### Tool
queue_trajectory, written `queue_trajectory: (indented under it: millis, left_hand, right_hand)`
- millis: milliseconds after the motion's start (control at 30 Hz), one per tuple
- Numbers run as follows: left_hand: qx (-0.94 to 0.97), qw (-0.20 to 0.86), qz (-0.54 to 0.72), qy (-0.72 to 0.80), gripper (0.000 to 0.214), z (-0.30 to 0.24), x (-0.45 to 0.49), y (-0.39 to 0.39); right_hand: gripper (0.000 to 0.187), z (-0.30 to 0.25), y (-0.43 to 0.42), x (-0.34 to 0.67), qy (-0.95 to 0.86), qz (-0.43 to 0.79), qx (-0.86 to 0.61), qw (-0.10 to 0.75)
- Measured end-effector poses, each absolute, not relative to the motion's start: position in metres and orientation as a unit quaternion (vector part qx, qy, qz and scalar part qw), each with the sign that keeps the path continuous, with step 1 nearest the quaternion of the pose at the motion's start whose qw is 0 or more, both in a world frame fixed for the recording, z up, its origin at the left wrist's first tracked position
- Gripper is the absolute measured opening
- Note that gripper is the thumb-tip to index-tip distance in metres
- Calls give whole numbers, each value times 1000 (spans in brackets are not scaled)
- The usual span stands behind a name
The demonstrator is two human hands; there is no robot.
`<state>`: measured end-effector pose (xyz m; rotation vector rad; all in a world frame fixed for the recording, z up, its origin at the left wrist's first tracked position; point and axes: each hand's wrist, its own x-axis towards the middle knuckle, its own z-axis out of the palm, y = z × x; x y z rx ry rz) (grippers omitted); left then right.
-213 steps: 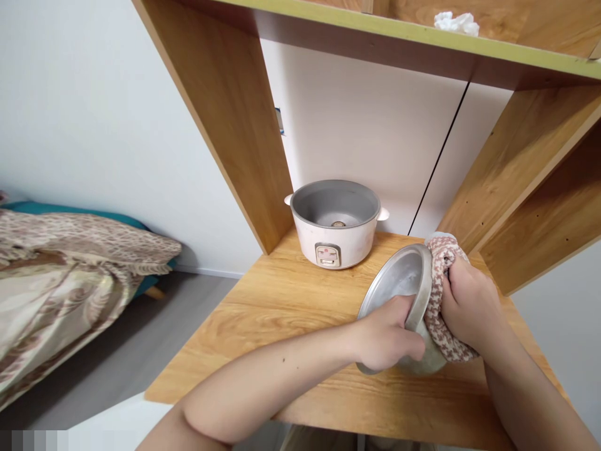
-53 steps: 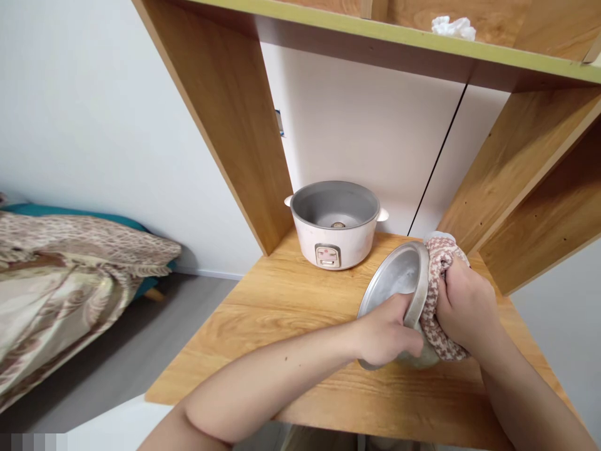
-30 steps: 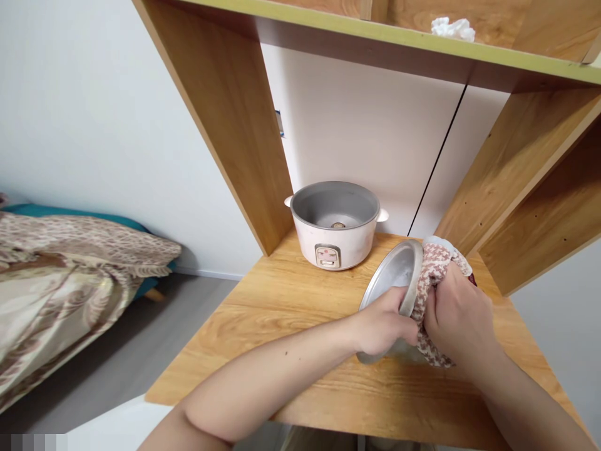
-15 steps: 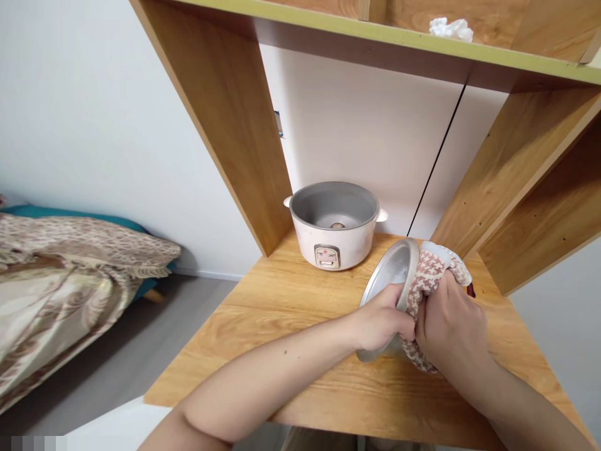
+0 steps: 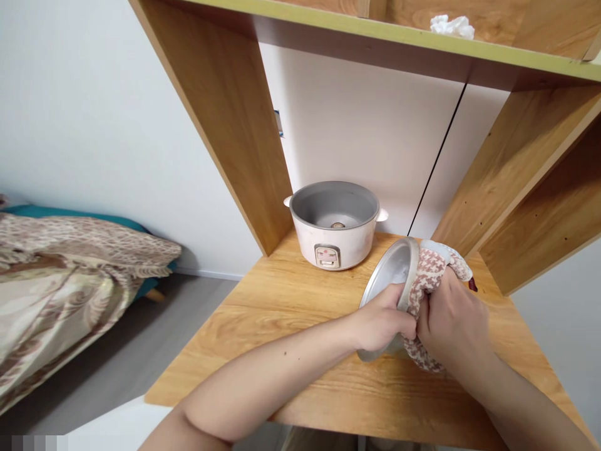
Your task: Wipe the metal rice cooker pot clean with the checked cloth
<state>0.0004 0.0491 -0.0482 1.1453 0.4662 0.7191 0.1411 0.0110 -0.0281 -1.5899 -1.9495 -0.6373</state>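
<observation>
A round silver metal pot (image 5: 390, 272) is tipped on its side above the wooden desk, its opening turned toward the left. My left hand (image 5: 382, 322) grips its rim, fingers closed round the edge. A brown-and-white patterned cloth (image 5: 427, 269) with a pale blue edge lies against the pot's outer side and hides much of it. Bunched in my right hand (image 5: 455, 316), the cloth is pressed close to the pot. Behind them a white rice cooker body (image 5: 334, 241) stands upright, lidless, its grey inside showing.
The wooden desk (image 5: 263, 307) sits between upright side panels (image 5: 225, 113). Overhead runs a shelf (image 5: 328, 25) with crumpled white tissue (image 5: 451, 27) on it. To the left a bed with a patterned cover (image 5: 84, 250) stands by the wall.
Both hands keep the same hold on the pot and cloth. The right hand and cloth have shifted very slightly to the right.
</observation>
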Motion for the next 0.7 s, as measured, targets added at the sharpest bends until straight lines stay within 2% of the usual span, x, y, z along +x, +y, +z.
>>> queue_trajectory:
  millis: [700]
  left_hand:
    - [531,746,351,194,16,-46,1,48]
  right_hand:
    - [4,-28,13,145,-732,-220,-586,268]
